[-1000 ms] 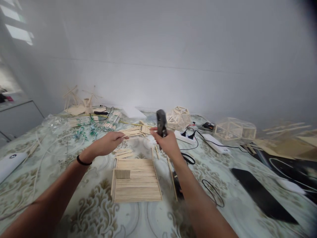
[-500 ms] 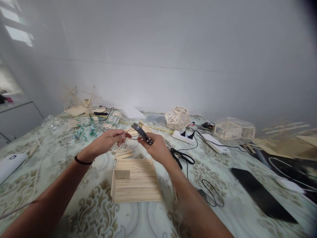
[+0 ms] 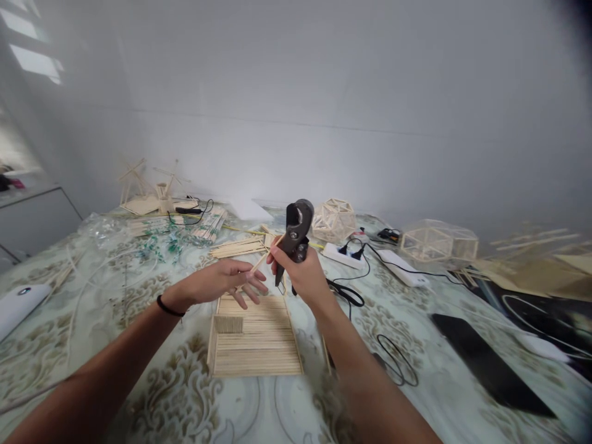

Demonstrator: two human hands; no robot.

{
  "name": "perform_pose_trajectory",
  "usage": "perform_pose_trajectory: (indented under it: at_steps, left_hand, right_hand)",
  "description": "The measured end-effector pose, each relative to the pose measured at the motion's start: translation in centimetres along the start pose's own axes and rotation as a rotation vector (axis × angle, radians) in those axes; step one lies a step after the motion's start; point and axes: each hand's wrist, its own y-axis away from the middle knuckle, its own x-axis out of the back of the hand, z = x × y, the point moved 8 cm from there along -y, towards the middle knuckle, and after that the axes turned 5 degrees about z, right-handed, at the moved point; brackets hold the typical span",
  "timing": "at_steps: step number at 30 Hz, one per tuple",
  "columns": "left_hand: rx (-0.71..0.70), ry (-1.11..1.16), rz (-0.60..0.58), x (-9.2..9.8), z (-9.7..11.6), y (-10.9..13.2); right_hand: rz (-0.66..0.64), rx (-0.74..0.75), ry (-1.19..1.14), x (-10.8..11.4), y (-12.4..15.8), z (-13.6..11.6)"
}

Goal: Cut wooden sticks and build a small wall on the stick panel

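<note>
Hands: both raised above the surface [image 3: 259,410]; the right hand [image 3: 300,271] is closed round the cutter [image 3: 296,231], while the left hand [image 3: 231,282] has its fingers loosely spread.
Stick: one thin stick [image 3: 261,264] slants between the two hands, its upper end at the right fingers beside the cutter; whether the left fingers grip it cannot be told.
Base: a flat base [image 3: 259,354] of sticks laid side by side, midway along the surface's near edge, just below the hands; its floor appears complete.
Walls: a low side wall [image 3: 212,348] stands on the base's left edge, with a short partition [image 3: 229,325] by it; no comparable wall shows at the front or right, so the upright parts seem only begun.
Loose sticks: a pile [image 3: 238,248] lies beyond the left hand, toward the far edge, apparently not yet built in.
Far edge: at its left corner, stick models [image 3: 160,200]; right of middle, a faceted frame [image 3: 333,220]; both stand apart from the base.
</note>
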Motion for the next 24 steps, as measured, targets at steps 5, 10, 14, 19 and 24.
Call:
perform_pose_trajectory:
  at_steps: [5, 10, 14, 19, 24]
  left_hand:
    - [0.027, 0.081, -0.020, -0.1, -0.4, 0.0]
    - [0.025, 0.098, -0.007, -0.1, -0.2, 0.1]
    - [0.000, 0.075, -0.007, -0.3, 0.2, 0.1]
    - [-0.030, 0.032, 0.146, 0.4, 0.5, 0.0]
    - [-0.056, 0.017, 0.216, 1.5, 1.0, 0.3]
  right_hand:
    - [0.010, 0.022, -0.034, 0.3, -0.1, -0.5]
    - [-0.077, -0.035, 0.016, -0.5, 0.0, 0.4]
    - [-0.093, -0.067, 0.097, -0.7, 0.2, 1.1]
    - [-0.084, -0.058, 0.133, -1.0, 0.4, 1.0]
    - [-0.056, 0.130, 0.297, 0.4, 0.0, -0.5]
